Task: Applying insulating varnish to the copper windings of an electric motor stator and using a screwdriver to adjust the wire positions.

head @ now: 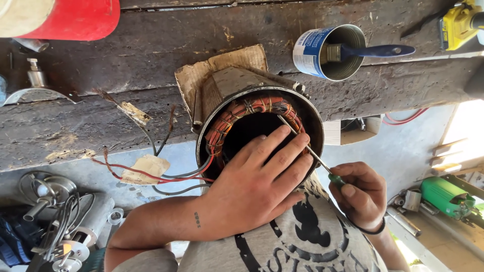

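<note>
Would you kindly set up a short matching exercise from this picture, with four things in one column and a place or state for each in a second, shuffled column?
Things
1. left hand
2. right hand
3. brush
4. paper tag

Places or states
A. stands in the open tin can on the wooden bench
B. hangs on the red and grey wires
C. rests flat over the rim of the motor stator
D. grips the green-handled screwdriver

Pairs: 1-C, 2-D, 3-A, 4-B
</note>
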